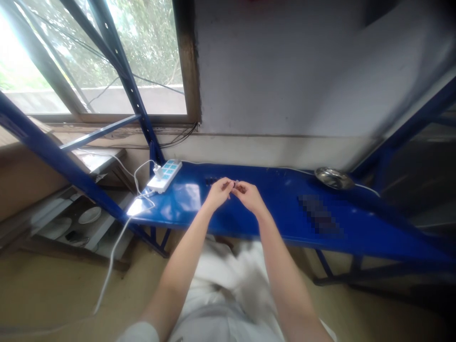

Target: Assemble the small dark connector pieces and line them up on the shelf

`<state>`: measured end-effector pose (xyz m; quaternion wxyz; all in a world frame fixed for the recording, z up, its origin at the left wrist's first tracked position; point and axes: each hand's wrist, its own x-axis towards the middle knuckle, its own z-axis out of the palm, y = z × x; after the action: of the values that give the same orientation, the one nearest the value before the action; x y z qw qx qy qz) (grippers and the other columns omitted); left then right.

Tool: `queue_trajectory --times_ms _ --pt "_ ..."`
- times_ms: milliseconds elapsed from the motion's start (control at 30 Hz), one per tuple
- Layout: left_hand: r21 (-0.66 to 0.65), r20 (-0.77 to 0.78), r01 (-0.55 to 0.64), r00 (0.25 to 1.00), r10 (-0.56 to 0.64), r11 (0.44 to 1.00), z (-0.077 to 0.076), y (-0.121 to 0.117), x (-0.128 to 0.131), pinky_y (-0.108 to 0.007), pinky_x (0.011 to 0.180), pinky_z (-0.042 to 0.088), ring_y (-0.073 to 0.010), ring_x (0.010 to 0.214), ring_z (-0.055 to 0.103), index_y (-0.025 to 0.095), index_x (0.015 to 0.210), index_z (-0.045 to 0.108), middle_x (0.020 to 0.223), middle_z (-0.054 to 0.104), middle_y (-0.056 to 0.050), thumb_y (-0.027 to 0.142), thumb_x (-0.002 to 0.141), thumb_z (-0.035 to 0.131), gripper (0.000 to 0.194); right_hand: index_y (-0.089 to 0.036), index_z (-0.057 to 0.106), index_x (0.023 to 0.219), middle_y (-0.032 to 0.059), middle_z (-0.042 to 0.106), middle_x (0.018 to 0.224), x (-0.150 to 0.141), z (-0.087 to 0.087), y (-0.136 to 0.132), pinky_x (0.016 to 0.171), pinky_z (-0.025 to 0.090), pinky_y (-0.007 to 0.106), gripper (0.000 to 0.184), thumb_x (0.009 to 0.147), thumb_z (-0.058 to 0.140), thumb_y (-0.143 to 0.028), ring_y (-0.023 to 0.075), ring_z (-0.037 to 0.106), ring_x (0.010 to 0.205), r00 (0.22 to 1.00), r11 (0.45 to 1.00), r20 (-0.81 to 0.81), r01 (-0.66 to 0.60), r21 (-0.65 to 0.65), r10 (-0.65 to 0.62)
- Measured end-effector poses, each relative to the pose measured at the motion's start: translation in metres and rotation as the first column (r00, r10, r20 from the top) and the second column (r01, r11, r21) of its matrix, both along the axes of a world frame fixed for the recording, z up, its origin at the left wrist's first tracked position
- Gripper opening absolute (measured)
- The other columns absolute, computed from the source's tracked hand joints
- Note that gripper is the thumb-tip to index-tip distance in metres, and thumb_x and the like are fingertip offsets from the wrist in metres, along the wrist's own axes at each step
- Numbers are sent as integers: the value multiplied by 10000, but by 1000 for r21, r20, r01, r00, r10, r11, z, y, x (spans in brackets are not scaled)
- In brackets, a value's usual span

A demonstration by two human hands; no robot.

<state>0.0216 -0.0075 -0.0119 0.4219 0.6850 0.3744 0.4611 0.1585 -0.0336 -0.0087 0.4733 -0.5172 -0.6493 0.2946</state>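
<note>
One small dark piece [234,184], held above the blue table [281,209] between the pinched fingertips of left hand [220,192] and right hand [249,195]; its long axis and the way it points cannot be told, fingers covering most of it. Small dark items [211,181] on the table just beside the left hand, lying in a row running roughly left to right.
</note>
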Motion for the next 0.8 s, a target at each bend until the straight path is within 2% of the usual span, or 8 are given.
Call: queue_trajectory --times_ms 67,133,267,400,467,567,700,800 --pt "2 10 -10 1000 10 1000 -6 2 2 -194 516 430 -52 501 508 157 929 615 809 600 -32 413 820 476 311 -167 573 652 1 555 610 3 -2 2 553 376 251 334 692 585 -498 114 457 553 998 998 -21 57 11 -57" --pt "-6 27 -74 997 74 997 -16 6 3 -195 532 436 -54 512 514 162 979 606 807 596 -27 394 827 464 312 -162 589 690 20 587 653 7 -4 4 587 398 264 350 683 587 -512 127 490 586 987 988 -60 149 37 -147" --pt "-120 5 -276 961 278 954 -49 12 2 -184 479 403 -47 448 469 138 904 607 704 560 -1 346 828 439 278 -152 595 716 51 611 700 17 -6 6 606 421 281 386 681 582 -536 144 517 618 954 959 -115 283 25 -278" --pt "-207 -47 -338 941 336 918 -78 14 0 -181 470 393 -57 459 473 133 863 605 683 561 -2 301 820 431 246 -149 612 763 65 629 762 31 -16 12 643 436 295 386 677 591 -526 156 546 666 918 930 -151 366 -37 -367" --pt "-215 -86 -324 946 312 921 -84 12 -2 -186 486 402 -67 485 490 137 861 611 687 572 -9 296 818 432 244 -145 613 775 68 631 763 40 -28 19 660 438 304 385 675 592 -516 161 552 674 894 908 -156 415 -59 -419" --pt "-188 -155 -276 956 249 943 -85 10 -3 -206 533 423 -87 540 519 146 861 625 699 592 -20 292 818 436 242 -141 599 751 67 626 741 54 -50 36 671 434 310 338 685 581 -472 166 552 669 865 874 -121 482 -68 -487" --pt "-178 -194 -260 955 225 949 -85 8 -5 -224 572 439 -102 587 535 153 865 631 714 607 -32 286 819 437 240 -144 579 706 62 615 703 72 -77 66 665 421 309 276 704 546 -418 167 537 647 865 863 43 501 -60 -499" --pt "-207 -185 -274 954 237 939 -87 9 -5 -224 563 442 -102 582 534 155 880 630 723 609 -33 289 822 436 242 -141 579 700 66 615 702 82 -88 88 642 414 301 233 710 533 -369 166 523 637 857 863 160 503 -52 -490"
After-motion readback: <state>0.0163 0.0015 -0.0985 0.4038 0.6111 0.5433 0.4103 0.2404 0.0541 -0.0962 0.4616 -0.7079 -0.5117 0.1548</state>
